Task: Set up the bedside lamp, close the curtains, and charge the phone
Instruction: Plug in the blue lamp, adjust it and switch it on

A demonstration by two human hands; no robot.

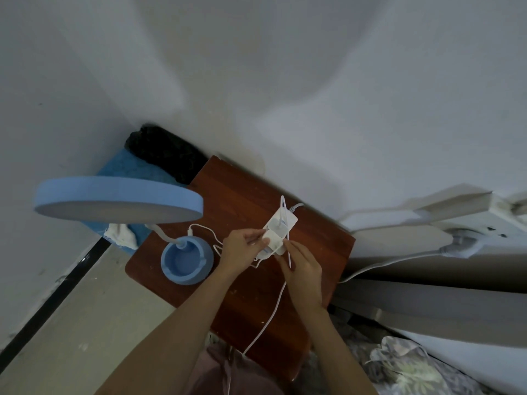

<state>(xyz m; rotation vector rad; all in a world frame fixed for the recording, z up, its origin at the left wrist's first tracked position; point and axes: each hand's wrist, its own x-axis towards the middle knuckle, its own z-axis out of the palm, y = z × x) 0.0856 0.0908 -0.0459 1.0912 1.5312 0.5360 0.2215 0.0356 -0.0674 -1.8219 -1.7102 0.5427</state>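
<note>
The white power strip [278, 233] lies near the back edge of the wooden bedside table [245, 295]. The left hand [241, 249] pinches a white plug [263, 242] at it; the right hand [303, 267] pinches the thin cable [289, 253]. The plug looks light and rigid, so hold its body, not the soft cable.

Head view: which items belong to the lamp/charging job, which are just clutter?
In play:
- blue lamp on the wooden bedside table
- white power strip, with adapters plugged in
- left hand, gripping an adapter
- right hand, at the strip's near end
- white cable

Lying about:
- blue towel
- black cloth
- floral bedding
</note>
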